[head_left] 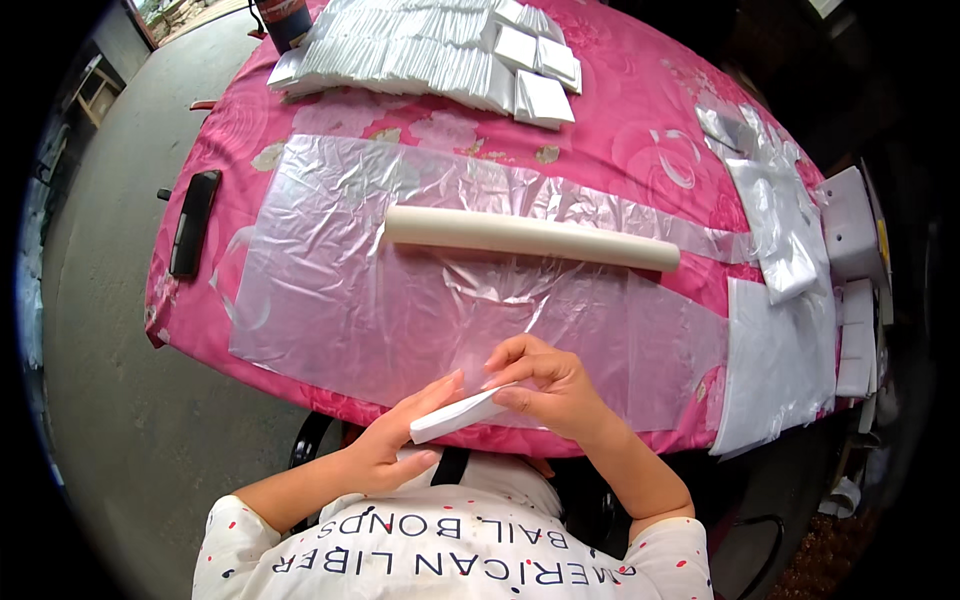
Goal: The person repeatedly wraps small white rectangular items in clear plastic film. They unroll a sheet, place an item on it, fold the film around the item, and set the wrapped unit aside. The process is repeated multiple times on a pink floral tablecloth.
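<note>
A small, narrow white folded packet [455, 415] is held between my two hands at the table's near edge. It slants up to the right, and whether it is paper or thin plastic I cannot tell. My left hand [392, 437] supports the lower left end, its fingers lying along the far side and its thumb toward me. With thumb and fingers, my right hand [545, 385] pinches the upper right end. Beyond the hands, a clear plastic sheet [330, 290] is spread across the table. On it rests a long cream-coloured tube [530, 235].
A pink flowered cloth [630, 90] covers the table. Rows of white folded packets [400, 60] stand at the back beside a dark bottle [285, 22]. A black phone [195, 222] lies at left. Stacked clear plastic bags [775, 350] and a white box [852, 225] are at right.
</note>
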Motion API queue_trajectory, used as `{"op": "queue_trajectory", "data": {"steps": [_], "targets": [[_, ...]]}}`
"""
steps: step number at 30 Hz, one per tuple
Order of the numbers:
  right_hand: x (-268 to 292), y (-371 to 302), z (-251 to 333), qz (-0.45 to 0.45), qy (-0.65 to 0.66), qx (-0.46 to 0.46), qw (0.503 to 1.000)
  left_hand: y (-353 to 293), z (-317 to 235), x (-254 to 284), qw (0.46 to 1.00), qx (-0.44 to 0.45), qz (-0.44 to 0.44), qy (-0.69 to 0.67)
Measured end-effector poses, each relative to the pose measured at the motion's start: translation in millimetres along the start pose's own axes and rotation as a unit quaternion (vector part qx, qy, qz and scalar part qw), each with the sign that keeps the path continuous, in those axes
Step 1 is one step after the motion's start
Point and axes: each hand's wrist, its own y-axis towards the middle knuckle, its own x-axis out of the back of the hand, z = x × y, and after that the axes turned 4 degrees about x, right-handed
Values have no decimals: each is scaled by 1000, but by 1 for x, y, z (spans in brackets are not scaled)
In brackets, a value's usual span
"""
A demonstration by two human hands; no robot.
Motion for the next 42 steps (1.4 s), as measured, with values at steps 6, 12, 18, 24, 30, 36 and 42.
{"op": "queue_trajectory", "data": {"steps": [6,12,18,24,30,36,42], "targets": [[83,98,51,-273,-344,270,857,6,-3,15,989,24,-139,36],[151,219,73,-319,-661,437,520,12,-9,15,983,24,-165,79],[168,254,3,-215,-740,351,533,11,-11,25,973,45,-178,141],[166,239,-5,-152,-639,257,709,13,-6,31,969,31,-172,172],[145,165,25,-95,-500,160,846,25,-7,26,964,-22,-148,219],[160,50,29,-2,-532,23,847,47,-8,12,964,-48,-96,244],[104,-34,7,-96,-541,9,835,90,-10,-17,932,-41,16,358]]}}
